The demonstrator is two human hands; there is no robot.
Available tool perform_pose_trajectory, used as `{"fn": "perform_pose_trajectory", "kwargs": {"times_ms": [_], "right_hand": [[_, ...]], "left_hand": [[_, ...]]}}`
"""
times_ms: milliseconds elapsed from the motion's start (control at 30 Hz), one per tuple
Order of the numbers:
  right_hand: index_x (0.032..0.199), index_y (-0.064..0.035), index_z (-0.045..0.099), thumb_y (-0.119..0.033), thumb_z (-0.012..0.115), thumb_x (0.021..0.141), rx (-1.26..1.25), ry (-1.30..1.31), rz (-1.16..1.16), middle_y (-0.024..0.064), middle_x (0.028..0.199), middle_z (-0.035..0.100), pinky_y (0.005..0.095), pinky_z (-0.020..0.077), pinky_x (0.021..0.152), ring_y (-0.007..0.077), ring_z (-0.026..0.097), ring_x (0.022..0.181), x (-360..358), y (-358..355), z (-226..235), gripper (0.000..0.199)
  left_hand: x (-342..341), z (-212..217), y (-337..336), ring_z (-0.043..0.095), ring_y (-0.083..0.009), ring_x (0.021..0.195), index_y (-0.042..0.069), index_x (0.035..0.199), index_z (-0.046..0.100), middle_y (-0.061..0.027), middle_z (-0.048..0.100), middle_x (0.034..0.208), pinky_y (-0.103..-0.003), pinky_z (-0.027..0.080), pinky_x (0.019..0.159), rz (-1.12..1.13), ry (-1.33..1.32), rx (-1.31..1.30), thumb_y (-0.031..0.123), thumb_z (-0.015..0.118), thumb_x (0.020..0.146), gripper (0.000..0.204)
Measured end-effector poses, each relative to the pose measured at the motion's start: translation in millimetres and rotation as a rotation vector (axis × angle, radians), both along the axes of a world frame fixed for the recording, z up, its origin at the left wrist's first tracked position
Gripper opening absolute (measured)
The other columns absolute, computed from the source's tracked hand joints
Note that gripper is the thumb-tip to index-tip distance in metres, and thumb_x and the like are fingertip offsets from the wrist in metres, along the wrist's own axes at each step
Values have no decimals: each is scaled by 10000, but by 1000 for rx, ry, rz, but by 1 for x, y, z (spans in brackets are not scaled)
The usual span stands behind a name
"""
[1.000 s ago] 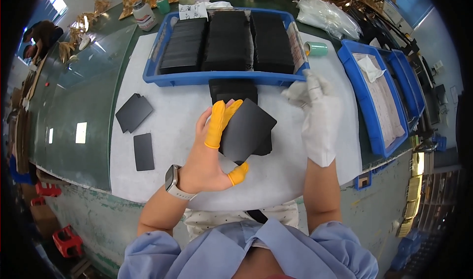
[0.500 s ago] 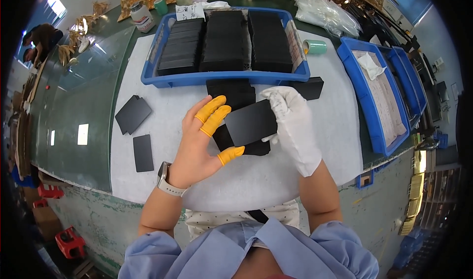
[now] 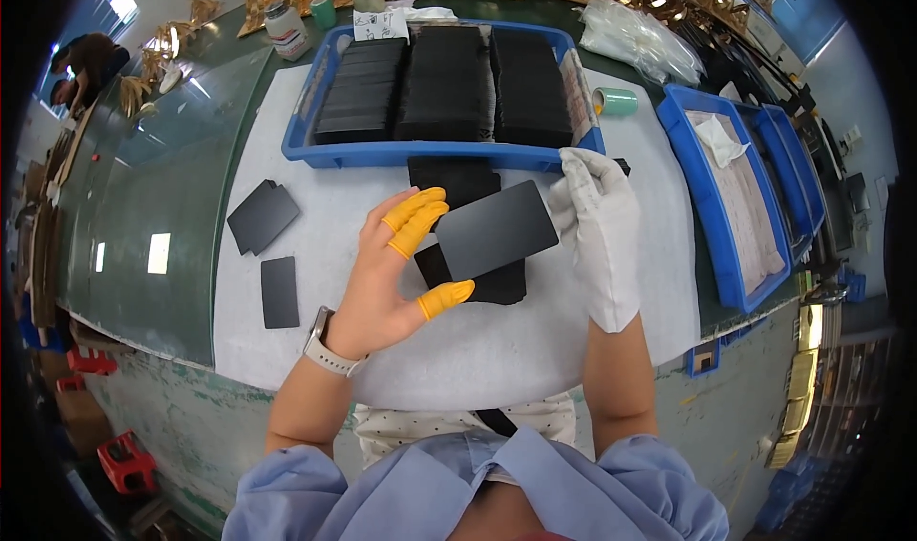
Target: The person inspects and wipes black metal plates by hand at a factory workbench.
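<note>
- The left hand [image 3: 387, 278], with yellow rubber caps on its fingertips [image 3: 413, 209], and the white-gloved right hand [image 3: 600, 231] pinched a flat black card [image 3: 497, 229] by its opposite short edges, likely to keep its face free of smudges.
- Just beneath the grip lay a small stack of black cards [image 3: 478, 278]; beyond it stood a blue tray [image 3: 439, 151] packed with more.
- Compared with a second earlier, the card was now level, and the right hand had closed on it.

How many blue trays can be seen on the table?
3. One large blue tray of black plates lies ahead of the hands; a second tray is at the right; a third tray lies beyond it, partly hidden near the rim.
</note>
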State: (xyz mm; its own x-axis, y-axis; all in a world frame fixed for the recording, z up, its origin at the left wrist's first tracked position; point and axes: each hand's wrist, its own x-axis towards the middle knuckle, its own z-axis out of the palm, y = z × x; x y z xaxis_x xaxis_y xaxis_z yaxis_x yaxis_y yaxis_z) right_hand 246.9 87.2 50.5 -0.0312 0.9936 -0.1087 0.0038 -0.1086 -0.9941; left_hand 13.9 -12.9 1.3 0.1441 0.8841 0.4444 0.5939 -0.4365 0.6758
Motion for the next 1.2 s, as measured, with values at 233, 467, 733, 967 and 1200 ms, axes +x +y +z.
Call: {"fn": "perform_pose_trajectory", "kwargs": {"times_ms": [233,467,733,967,1200], "right_hand": [[1377,6,615,-423,947,689,587,-888,438,240,1180,694,433,548,943,385,667,1102,-29,-30,-1,876],[1257,-55,689,-234,702,1027,381,-399,192,170,987,749,389,579,753,311,734,843,-24,-15,-39,292],[1271,-25,682,-273,678,1053,95,-298,64,98,991,746,269,537,664,115,682,759,-1,4,-3,330],[1059,15,737,-346,774,965,-238,-209,612,81,804,701,239,439,510,101,569,528,-25,-27,12,375],[1120,-12,677,-48,675,993,189,-238,143,180,1060,715,344,575,761,214,726,906,-5,23,-50,132]], "left_hand": [[10,-2,-1,345,-384,1512,56,1460,561,-141,496,1563,-506,285,1223,-3,135,20,282,936,744,838],[12,-1,-1,341,-384,1514,64,1447,571,-148,495,1560,-530,279,1218,13,186,-22,269,940,734,828],[4,-4,-5,408,-371,1464,62,1443,561,-144,518,1531,-491,333,1198,96,17,25,235,940,753,807],[8,-6,-3,478,-367,1387,55,1464,525,-162,521,1524,-447,410,1157,220,-92,118,211,948,765,832],[-7,11,-8,507,-377,1335,22,1465,537,-183,539,1492,-440,434,1137,195,3,12,225,957,730,870]]}}
